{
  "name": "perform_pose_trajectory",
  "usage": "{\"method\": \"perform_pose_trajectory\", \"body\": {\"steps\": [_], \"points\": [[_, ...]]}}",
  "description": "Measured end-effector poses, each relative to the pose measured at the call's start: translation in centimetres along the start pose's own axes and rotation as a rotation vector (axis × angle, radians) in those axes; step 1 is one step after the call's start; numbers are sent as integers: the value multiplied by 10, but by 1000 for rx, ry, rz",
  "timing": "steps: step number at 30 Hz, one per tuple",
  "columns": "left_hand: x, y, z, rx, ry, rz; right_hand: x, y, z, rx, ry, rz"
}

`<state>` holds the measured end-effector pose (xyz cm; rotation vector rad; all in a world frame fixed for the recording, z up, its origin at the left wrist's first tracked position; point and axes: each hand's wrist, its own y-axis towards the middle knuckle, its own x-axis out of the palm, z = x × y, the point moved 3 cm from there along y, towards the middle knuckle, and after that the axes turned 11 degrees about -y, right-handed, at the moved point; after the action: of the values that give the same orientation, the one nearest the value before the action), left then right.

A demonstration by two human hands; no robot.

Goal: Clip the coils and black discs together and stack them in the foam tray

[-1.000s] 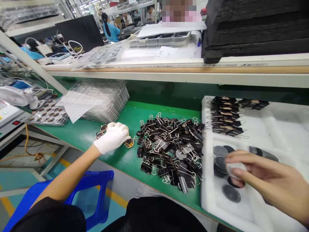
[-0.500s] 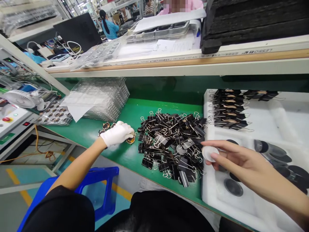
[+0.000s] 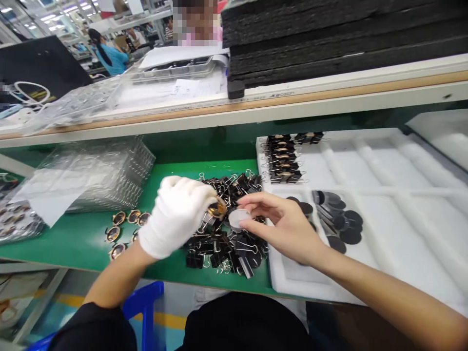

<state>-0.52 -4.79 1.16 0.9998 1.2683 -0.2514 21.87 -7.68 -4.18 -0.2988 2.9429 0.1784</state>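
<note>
My left hand (image 3: 179,212), in a white glove, is closed on a round gold-rimmed part (image 3: 217,208) that looks like a watch case. Bare-skinned, my right hand (image 3: 280,222) pinches a pale translucent disc (image 3: 238,219) by its edge. The two pieces are held close together but apart, above a heap of black binder clips (image 3: 215,251). Several more gold-rimmed round parts (image 3: 113,234) lie on the green bench to the left of the heap.
A white foam tray (image 3: 383,204) on the right holds dark discs (image 3: 353,224) and a row of clipped parts (image 3: 283,158). Stacked clear plastic trays (image 3: 120,170) stand at the left. A shelf edge (image 3: 204,114) crosses above the bench, bearing black foam sheets (image 3: 329,44).
My left hand has lifted a gold-rimmed part from the bench and brought it right. The right hand has carried the disc left over the clips. The view has turned right.
</note>
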Motion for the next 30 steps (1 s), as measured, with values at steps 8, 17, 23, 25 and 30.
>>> {"method": "perform_pose_trajectory", "body": {"steps": [8, 17, 23, 25, 30], "points": [[25, 44, 44, 74, -135, 95, -8, 1, 8, 40, 262, 99], [41, 39, 35, -102, -481, -182, -12, 10, 21, 99, 347, 103], [46, 41, 34, -56, -477, -187, -16, 7, 19, 82, 109, 5], [43, 41, 33, -61, -391, -225, -21, 6, 19, 79, 58, -24], [31, 28, 58, 315, -242, -462, -38, 7, 23, 119, 197, 131]]}}
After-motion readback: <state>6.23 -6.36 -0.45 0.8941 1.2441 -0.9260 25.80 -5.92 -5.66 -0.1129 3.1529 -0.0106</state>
